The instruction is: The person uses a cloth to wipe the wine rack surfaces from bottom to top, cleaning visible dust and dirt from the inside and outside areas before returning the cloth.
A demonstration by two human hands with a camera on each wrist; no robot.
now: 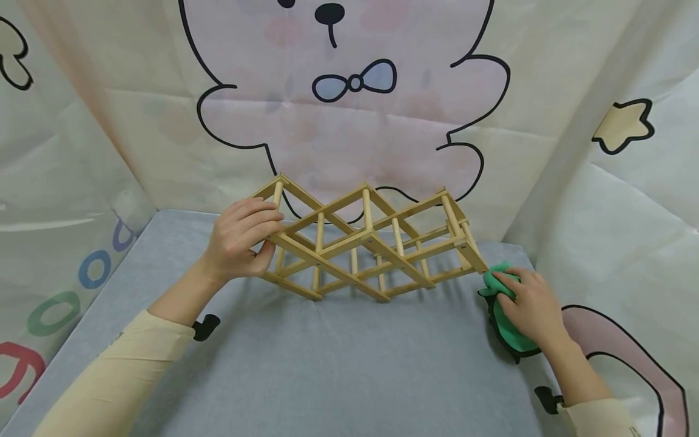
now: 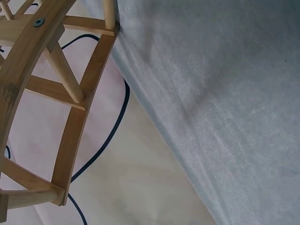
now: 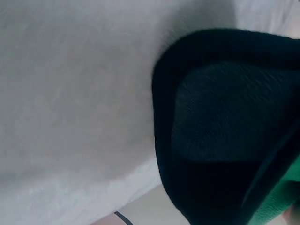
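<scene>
A folding wooden lattice rack [image 1: 371, 235] of slats and round dowels stands spread in a zigzag across the back of the table. At its left end my left hand [image 1: 243, 237] grips the frame, thumb below and fingers over the upper part. Beyond the rack's right end my right hand [image 1: 535, 309] holds a bunched green cloth [image 1: 510, 331] with dark edging. In the left wrist view the rack's slats [image 2: 69, 154] fill the left side, a metal rivet showing on one. The cloth's dark side [image 3: 220, 112] hangs open in the right wrist view.
Pale grey-blue fabric covers the table [image 1: 355, 370]. Behind it hangs a curtain [image 1: 349, 127] printed with a bear, and printed side curtains close in left and right. Dark wrist-strap ends [image 1: 206, 328] show at the sleeves.
</scene>
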